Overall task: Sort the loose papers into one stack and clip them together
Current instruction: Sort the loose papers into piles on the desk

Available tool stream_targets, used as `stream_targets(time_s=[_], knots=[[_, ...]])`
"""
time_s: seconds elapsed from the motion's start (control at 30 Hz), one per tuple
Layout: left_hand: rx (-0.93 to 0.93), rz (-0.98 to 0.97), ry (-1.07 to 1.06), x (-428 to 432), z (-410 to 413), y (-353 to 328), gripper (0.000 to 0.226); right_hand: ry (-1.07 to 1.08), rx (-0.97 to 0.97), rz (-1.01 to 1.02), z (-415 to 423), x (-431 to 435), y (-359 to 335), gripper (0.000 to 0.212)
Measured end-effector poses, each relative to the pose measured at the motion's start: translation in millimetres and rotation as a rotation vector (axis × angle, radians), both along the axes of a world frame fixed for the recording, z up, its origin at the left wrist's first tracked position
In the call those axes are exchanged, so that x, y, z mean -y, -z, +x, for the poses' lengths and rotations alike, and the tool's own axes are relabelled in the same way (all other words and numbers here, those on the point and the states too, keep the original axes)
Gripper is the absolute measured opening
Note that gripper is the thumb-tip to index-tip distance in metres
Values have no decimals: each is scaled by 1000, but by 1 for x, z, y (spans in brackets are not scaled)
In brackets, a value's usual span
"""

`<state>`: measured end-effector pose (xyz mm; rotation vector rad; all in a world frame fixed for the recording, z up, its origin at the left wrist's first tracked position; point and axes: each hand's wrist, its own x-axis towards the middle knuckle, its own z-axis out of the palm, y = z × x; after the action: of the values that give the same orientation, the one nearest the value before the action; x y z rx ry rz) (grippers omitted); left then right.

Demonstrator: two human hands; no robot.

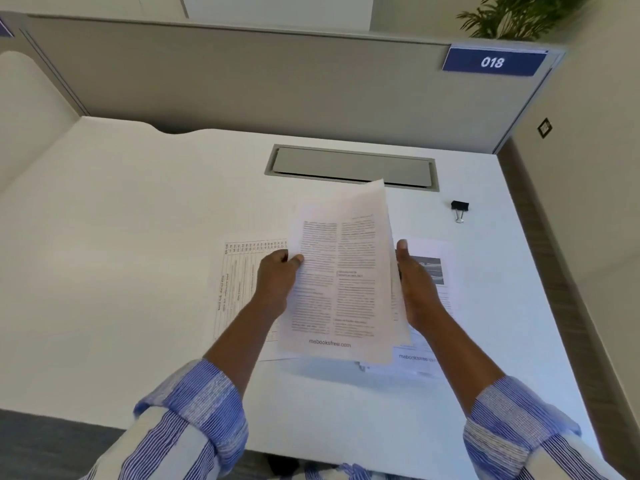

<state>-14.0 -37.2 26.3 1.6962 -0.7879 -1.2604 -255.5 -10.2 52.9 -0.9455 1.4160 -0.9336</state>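
A bundle of printed sheets (341, 278) is lifted above the white desk (138, 271), held between both hands. My left hand (277, 282) grips its left edge with the thumb on the top page. My right hand (415, 289) holds the right edge. Two loose sheets lie flat on the desk below: a table-printed sheet (239, 289) at the left, partly under my left arm, and a sheet with a photo (433, 268) at the right, partly under my right hand. A black binder clip (459, 209) lies on the desk at the far right, apart from the papers.
A grey cable hatch (351, 166) is set in the desk behind the papers. A beige partition (242, 81) with a blue "018" label (493, 62) closes the back. The desk's right edge (533, 271) runs beside a wall; a plant (512, 15) stands behind.
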Motion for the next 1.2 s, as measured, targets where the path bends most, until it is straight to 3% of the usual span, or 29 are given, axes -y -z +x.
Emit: stream_targets(time_s=[0.1, 0.2, 0.33, 0.43, 0.63, 0.77, 0.87, 0.97, 1.1, 1.2], knots=[[61, 5, 16, 1, -33, 6, 19, -51, -45, -19, -20, -4, 0, 47], [128, 3, 35, 0, -71, 10, 30, -27, -401, -63, -48, -8, 10, 25], [195, 61, 116, -6, -113, 14, 13, 91, -645, 9, -81, -18, 25, 29], [279, 113, 235, -15, -133, 22, 21, 116, -716, 89, -100, -27, 39, 25], [424, 113, 358, -24, -140, 33, 42, 153, -778, 152, -113, -34, 47, 53], [492, 92, 273, -20, -106, 32, 46, 167, -962, 1, -95, -31, 38, 70], [586, 84, 113, -19, -56, 31, 48, 66, -840, -100, -52, -25, 27, 58], [729, 154, -44, -22, -2, 28, 53, -108, -664, -37, 6, -20, 24, 48], [831, 346, -202, -34, 63, 28, 57, -257, -512, 71, 83, -18, 34, 61], [807, 485, -239, -44, 86, 32, 67, -211, -467, 172, 122, -15, 40, 74]])
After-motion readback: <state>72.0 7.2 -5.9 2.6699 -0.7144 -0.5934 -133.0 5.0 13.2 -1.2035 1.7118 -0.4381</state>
